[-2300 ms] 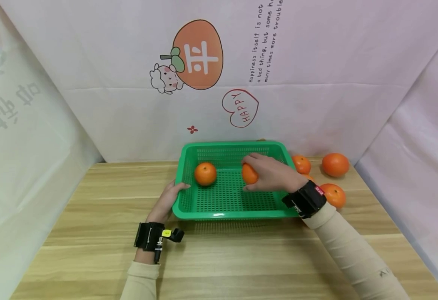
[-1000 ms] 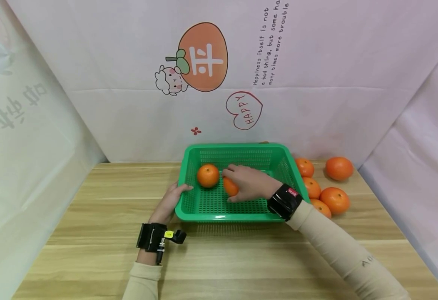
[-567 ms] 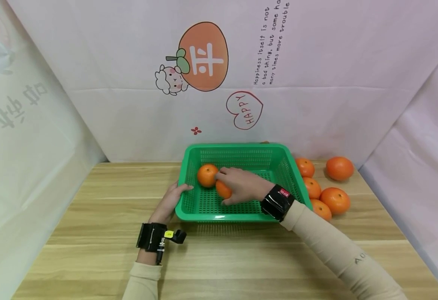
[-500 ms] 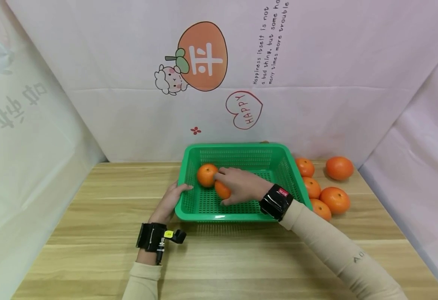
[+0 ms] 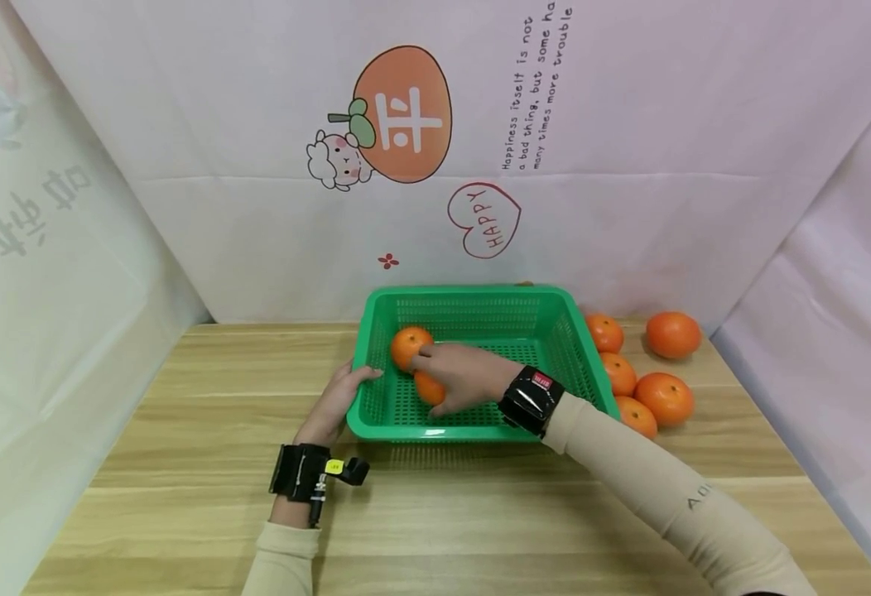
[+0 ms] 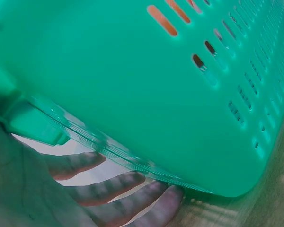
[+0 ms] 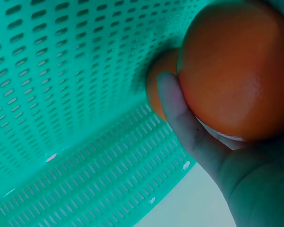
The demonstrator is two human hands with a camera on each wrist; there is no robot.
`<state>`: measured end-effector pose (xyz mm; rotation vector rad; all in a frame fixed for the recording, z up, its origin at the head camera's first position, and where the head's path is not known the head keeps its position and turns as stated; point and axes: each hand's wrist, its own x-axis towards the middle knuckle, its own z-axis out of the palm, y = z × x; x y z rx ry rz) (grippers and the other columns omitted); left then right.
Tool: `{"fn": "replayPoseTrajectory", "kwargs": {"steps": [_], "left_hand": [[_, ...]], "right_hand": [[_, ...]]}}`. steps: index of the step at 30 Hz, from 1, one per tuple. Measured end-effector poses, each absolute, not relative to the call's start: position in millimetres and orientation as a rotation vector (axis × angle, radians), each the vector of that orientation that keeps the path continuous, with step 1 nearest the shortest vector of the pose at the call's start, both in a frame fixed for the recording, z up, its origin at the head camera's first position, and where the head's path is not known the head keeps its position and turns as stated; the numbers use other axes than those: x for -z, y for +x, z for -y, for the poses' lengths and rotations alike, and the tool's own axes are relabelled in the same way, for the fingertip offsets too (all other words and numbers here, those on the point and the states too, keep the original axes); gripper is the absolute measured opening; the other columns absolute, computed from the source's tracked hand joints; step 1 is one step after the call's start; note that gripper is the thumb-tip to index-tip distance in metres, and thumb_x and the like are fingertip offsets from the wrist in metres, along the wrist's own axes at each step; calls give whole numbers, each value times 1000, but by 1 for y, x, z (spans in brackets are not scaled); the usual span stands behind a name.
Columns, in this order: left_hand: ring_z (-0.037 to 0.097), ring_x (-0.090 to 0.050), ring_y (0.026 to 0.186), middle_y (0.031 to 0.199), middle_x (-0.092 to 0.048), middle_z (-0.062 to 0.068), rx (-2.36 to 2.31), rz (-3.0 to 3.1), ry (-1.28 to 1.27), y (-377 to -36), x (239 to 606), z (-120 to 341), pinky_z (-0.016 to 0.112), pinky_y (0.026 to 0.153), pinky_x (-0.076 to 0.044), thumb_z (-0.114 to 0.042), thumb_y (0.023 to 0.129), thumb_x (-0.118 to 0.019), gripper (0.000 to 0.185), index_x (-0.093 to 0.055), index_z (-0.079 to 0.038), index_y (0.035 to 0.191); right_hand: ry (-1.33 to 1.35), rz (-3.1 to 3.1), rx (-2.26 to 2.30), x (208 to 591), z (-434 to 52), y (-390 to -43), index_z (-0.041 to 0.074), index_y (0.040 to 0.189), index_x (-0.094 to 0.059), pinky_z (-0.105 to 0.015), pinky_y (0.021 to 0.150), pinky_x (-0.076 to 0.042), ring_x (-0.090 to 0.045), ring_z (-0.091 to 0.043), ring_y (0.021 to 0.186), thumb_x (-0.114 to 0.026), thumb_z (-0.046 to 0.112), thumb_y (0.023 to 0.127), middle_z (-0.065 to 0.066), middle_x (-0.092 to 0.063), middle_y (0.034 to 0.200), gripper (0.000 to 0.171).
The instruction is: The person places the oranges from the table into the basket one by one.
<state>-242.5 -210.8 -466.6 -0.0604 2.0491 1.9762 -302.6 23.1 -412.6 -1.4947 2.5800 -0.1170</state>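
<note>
A green plastic basket (image 5: pixel 454 433) with slotted walls stands at the back of the table. My left hand (image 5: pixel 334 401) grips its left rim, thumb over the edge; in the left wrist view my left hand's fingers (image 6: pixel 118 185) lie along the outer wall. Inside the basket, my right hand (image 5: pixel 469 377) holds an orange (image 5: pixel 428 387) low over the slotted floor, the thumb curled at its side in the right wrist view. Another orange (image 5: pixel 408 346) rests in the back left part, close by the held one; whether they touch I cannot tell.
Several oranges (image 5: pixel 665 399) lie on the table to the right of the basket, some close against its right wall. A printed white cloth (image 5: pixel 257 207) hangs right behind the basket, and more cloth encloses both sides of the wooden table (image 5: pixel 204 430).
My right hand has carried its orange leftward across the basket, from the right of the middle to beside the other orange. My left hand has stayed on the rim.
</note>
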Motion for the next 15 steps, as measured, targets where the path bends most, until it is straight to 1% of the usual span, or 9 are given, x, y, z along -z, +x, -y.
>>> {"fn": "replayPoseTrajectory", "kwargs": {"steps": [3,7,10,15], "left_hand": [[34,-57,136,155,-52,21,-1971,-2050,-83,-242,469,212,38,103,-57,-29,104,-48,65,-30,-17,166],[32,-57,136,155,-53,18,-1971,-2052,-89,-242,470,213,35,101,-56,-29,105,-49,63,-32,-17,165],[30,-56,137,157,-52,15,-1971,-2050,-73,-243,470,213,37,103,-56,-29,105,-49,63,-32,-17,165],[30,-55,139,161,-48,13,-1965,-2046,-66,-244,469,213,41,107,-54,-30,105,-49,65,-30,-19,166]], "right_hand": [[-1494,-2554,103,414,-15,-302,10,138,-59,-33,84,-58,-64,-15,96,-90,43,81,-3,-64,120,73],[-1489,-2519,100,414,-5,-301,11,140,-58,-34,89,-59,-66,-15,101,-89,43,82,-4,-64,126,73],[-1489,-2505,90,414,1,-302,11,141,-57,-35,91,-59,-66,-16,103,-89,42,83,-4,-64,129,73],[-1515,-2495,30,418,7,-303,11,142,-57,-33,91,-59,-64,-14,101,-88,41,83,-4,-64,127,73]]}}
